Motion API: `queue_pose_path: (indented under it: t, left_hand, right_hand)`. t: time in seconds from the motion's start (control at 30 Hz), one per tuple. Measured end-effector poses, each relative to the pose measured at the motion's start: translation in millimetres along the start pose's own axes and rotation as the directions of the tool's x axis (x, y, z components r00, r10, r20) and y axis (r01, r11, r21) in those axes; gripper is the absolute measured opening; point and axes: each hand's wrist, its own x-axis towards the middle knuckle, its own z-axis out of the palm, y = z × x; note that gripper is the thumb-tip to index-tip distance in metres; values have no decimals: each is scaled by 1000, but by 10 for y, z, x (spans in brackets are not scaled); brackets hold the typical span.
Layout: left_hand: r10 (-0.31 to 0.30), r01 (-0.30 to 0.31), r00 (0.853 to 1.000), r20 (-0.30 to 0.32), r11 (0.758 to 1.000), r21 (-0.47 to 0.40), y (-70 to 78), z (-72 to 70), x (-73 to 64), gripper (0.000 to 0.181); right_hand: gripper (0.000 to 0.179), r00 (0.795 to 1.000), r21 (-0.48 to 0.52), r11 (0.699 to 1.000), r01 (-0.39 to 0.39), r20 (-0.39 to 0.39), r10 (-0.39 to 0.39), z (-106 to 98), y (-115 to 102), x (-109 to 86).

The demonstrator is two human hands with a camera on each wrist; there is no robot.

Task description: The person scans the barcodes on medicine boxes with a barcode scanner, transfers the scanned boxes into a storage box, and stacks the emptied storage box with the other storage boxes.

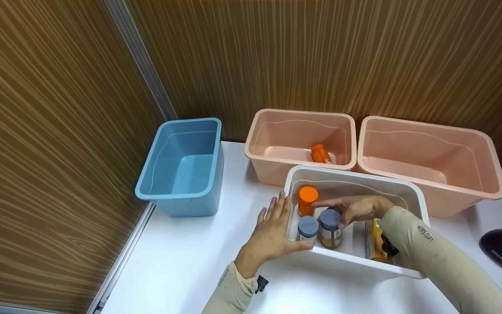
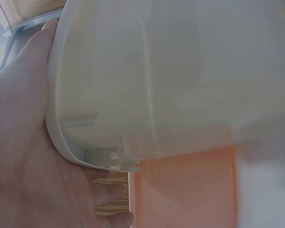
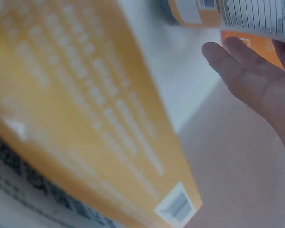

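Note:
My left hand [image 1: 270, 231] lies against the left end of a white bin [image 1: 366, 260], its fingers straight and its thumb along the front rim. Inside that bin my right hand [image 1: 360, 207] reaches down, index finger stretched toward an orange bottle [image 1: 307, 199]. Its lower fingers are right beside a grey-lidded jar [image 1: 330, 222]. Another grey-lidded jar [image 1: 308, 227] stands next to it in the near left corner. In the right wrist view, the fingers [image 3: 242, 78] are extended close to a labelled jar [image 3: 256, 16]. A yellow package [image 1: 378, 244] lies under the right forearm.
Behind the white bin stand two peach bins, the left one [image 1: 277, 170] containing an orange bottle [image 1: 320, 153]. A blue bin [image 1: 198, 203] stands at the left. On the right is a black device [image 1: 501, 255]. Wood-patterned panels [image 1: 255, 56] enclose the white table [image 1: 168, 270].

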Motion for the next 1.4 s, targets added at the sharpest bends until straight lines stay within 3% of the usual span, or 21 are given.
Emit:
queue_pose_path:
  t: [0.17, 0.37, 0.5, 0.57, 0.67, 0.8, 1.03, 1.17, 1.3, 1.4]
  left_hand:
    - [16, -16, 1000, -9, 1000, 5, -5, 9, 24, 126]
    - [14, -14, 1000, 0, 1000, 21, -28, 18, 53, 126]
    - [13, -13, 1000, 2, 1000, 7, -55, 15, 63, 125]
    - [10, -10, 1000, 6, 1000, 2, -67, 7, 68, 125]
    - [0, 0, 1000, 13, 1000, -8, -87, -10, 83, 125]
    - [-4, 4, 1000, 20, 1000, -17, -114, -19, 114, 125]
    - [4, -3, 1000, 10, 1000, -15, -152, -11, 177, 125]
    - [12, -12, 1000, -5, 1000, -14, -168, -6, 203, 125]
    - [21, -22, 1000, -15, 999, -32, -187, 2, 223, 123]
    - [17, -17, 1000, -10, 999, -33, -199, -6, 230, 123]
  right_hand:
    - [77, 997, 4, 997, 74, -21, -74, 12, -100, -68]
    - [72, 979, 27, 980, 198, -58, -197, 60, -265, -154]
    - [73, 964, 52, 974, 220, -164, -209, 123, -423, -259]
    - [74, 953, 40, 972, 231, -211, -217, 148, -517, -320]
    - [72, 925, -81, 966, 245, -280, -258, 165, -666, -422]
    - [67, 878, -203, 916, 345, -276, -391, 176, -821, -531]
    - [66, 838, -91, 867, 491, -225, -498, 275, -980, -690]
    - [65, 782, -83, 797, 598, -159, -603, 341, -1032, -769]
    - [62, 698, -79, 704, 706, -91, -710, 448, -1090, -861]
    - [59, 639, -66, 645, 761, -91, -764, 574, -1150, -926]
